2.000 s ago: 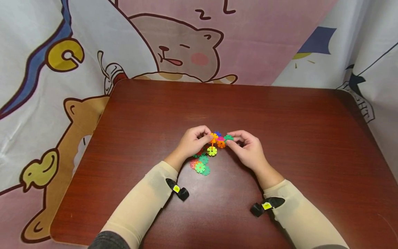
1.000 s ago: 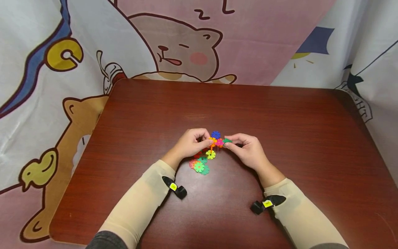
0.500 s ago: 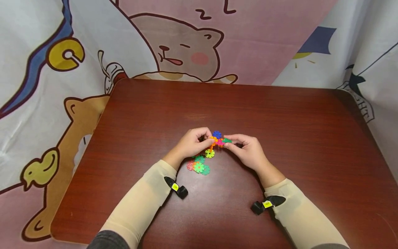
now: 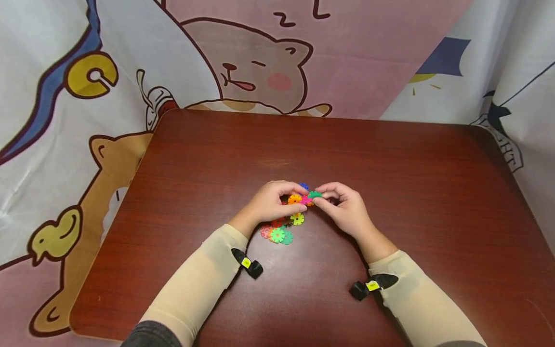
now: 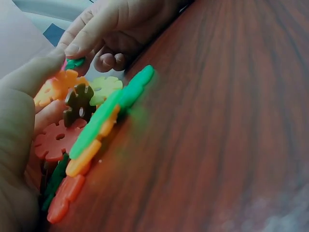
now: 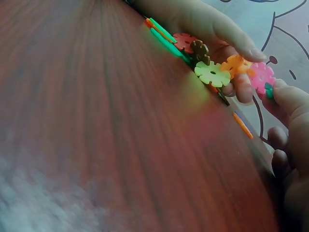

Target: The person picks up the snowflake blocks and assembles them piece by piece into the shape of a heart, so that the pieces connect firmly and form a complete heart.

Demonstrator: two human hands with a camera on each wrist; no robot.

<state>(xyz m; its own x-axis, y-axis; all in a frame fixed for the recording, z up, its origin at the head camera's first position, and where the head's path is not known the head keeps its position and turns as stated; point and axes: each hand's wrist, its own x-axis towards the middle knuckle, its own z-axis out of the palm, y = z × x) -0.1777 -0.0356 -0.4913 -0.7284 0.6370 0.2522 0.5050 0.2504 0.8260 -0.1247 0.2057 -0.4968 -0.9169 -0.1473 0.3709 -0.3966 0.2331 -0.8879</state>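
Observation:
My left hand (image 4: 273, 200) pinches a chain of notched plastic building discs at its pink disc (image 6: 262, 77), thumb on the near side. From there the chain runs through orange discs (image 6: 236, 66) to a lime-yellow disc (image 6: 212, 73), a dark brown disc (image 5: 79, 104) and a red disc (image 5: 60, 139). My right hand (image 4: 344, 205) pinches a green disc (image 4: 314, 194) between thumb and forefinger, right at the pink disc's edge. In the right wrist view most of that green disc is hidden by the fingers.
Loose discs overlap in a small pile, a light green disc (image 4: 277, 235) on top, just below my left hand. A blue disc (image 4: 304, 186) lies behind the hands on the brown wooden table (image 4: 412, 193). A cartoon-print cloth (image 4: 347, 58) hangs behind the table.
My left fingers have shifted right along the chain, from the orange disc to the pink one. The green disc in my right fingers has tipped to show its face again.

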